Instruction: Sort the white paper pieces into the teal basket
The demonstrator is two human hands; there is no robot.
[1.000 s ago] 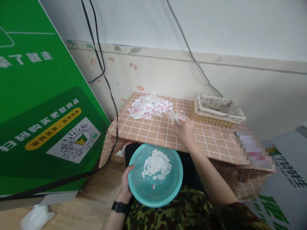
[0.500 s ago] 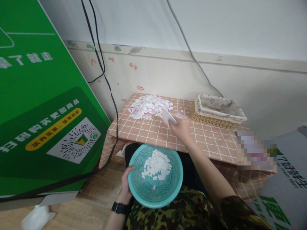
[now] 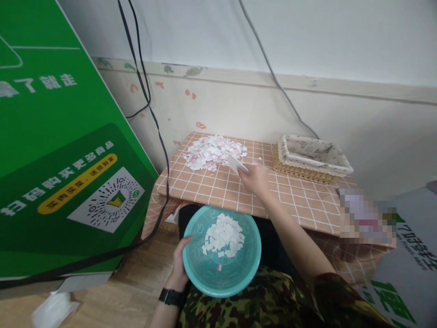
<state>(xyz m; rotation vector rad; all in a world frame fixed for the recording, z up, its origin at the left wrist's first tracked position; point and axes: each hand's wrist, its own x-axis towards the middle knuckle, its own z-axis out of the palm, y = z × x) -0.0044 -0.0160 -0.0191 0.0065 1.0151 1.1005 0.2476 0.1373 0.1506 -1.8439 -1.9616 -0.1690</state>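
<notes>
I have the left hand [image 3: 180,260] clamped on the left side of a teal colander [image 3: 241,272], thumb over its edge, and the right hand [image 3: 255,179], well apart from it, closed on a flat white piece [image 3: 235,163] over the tabletop [image 3: 191,183]. That piece is thin, smooth and straight-edged, tilted with its free end toward the heap of scraps [image 3: 209,152]; at this angle I can't fairly say whether the two touch. The heap is loose and ragged, white with patches of pale pink, and lies at the far left on the brown checked cloth [image 3: 293,200]. The colander is round, finely slotted and glossy around the rim; it sits over the lap [image 3: 271,241], by the tabletop's near edge. Inside it, small white cuttings [image 3: 223,234], many of them squarish, gather in a mound, and a red-marked scrap [image 3: 219,267] lies apart, just below. A woven basket [image 3: 303,172] stands to the right.
</notes>
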